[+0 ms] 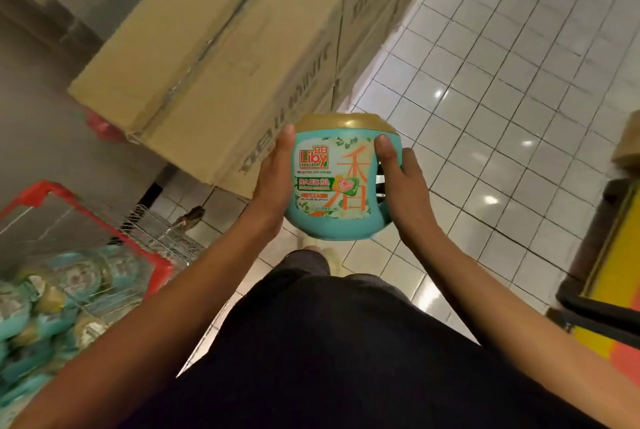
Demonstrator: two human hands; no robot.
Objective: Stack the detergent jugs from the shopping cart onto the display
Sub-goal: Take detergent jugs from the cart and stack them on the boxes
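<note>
A teal detergent jug (334,183) with a gold lid and a Liby label is held upright in front of me, above the tiled floor. My left hand (275,183) grips its left side, thumb on the front near the lid. My right hand (405,183) grips its right side, thumb on the label's upper right edge. At the lower left stands the shopping cart (114,221), red-rimmed wire, with several more teal jugs (52,293) lying inside. The display is not clearly in view.
Stacked cardboard boxes (214,48) rise just beyond the jug, left of centre. White tiled floor (502,99) spreads to the right. A yellow and dark stand or frame (609,273) sits at the right edge. My dark trousers and shoes are below.
</note>
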